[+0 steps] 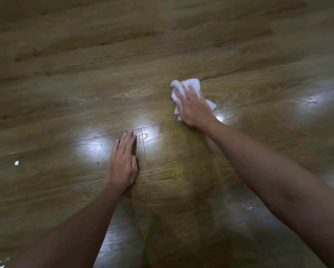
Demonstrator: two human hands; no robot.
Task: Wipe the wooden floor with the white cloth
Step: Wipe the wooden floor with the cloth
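A right hand [194, 105] presses a crumpled white cloth [183, 88] flat against the glossy brown wooden plank floor [181, 45], mid-floor; the left hand [123, 163] braces open-palmed, holding nothing. The bunched cloth could slip free under the fingers. A small white scrap [16, 163] lies far left, well clear.

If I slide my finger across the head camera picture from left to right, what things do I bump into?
small white scrap → left hand flat on the wooden floor → right hand pressing the white cloth
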